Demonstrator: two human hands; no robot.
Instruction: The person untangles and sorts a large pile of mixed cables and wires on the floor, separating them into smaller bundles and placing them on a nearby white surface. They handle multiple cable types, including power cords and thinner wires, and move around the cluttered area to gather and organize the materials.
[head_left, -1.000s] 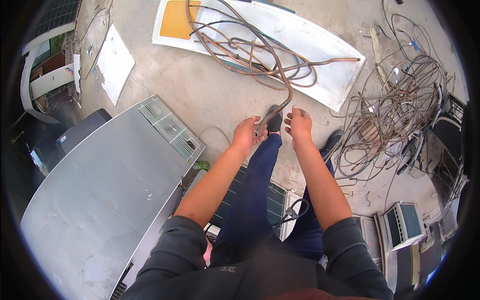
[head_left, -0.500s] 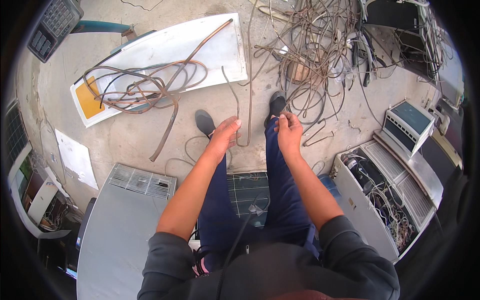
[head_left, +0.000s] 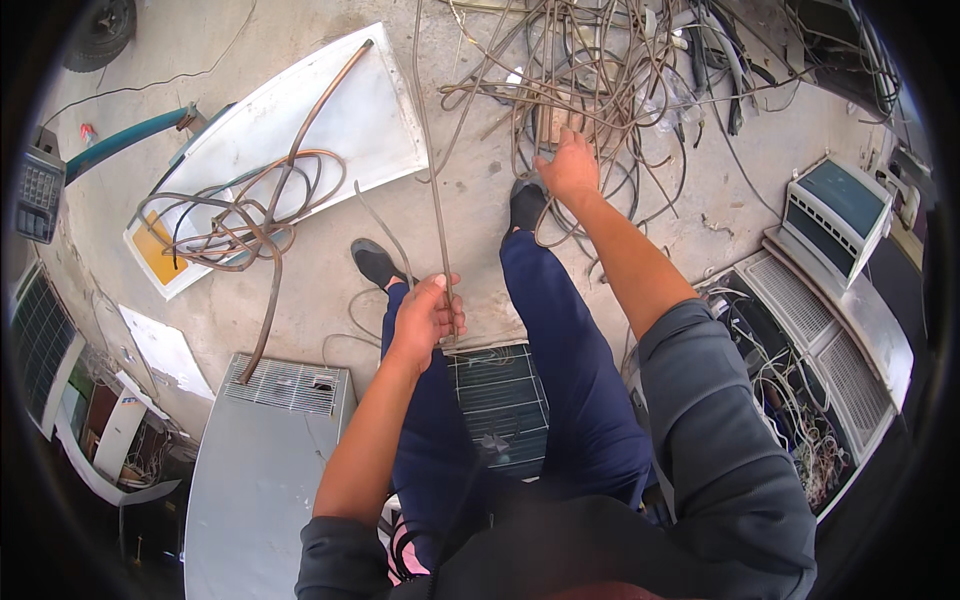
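Forward and up has gone the right hand (head_left: 573, 172) since half a second ago, from in front of the right knee to the near edge of the tangled pile of pipes and wires (head_left: 610, 70). From my end I see its fingers parted, just beside a brown block (head_left: 556, 122) in the pile; I cannot tell whether the fingertips touch anything. Meanwhile the left hand (head_left: 428, 318) keeps its fingers curled round a thin bent pipe (head_left: 437, 195), whose bend sits at the hand and whose longer arm runs up toward the far edge of the floor (head_left: 325, 280). I find the pile at that far edge, right of the middle, with dark shoes (head_left: 375, 262) on the floor nearer the person. To the left lies a white panel (head_left: 370, 110); a loose coil of copper pipes (head_left: 262, 222) fills its near left part, beside a yellow patch (head_left: 160, 255) in the corner. One thick pipe reaches from the panel's far right corner past its near edge, its end over the grille of a grey cabinet (head_left: 250, 480). At the right, I see an open cabinet (head_left: 850, 378) stuffed with wires, and a small white box (head_left: 845, 222) near its far edge.
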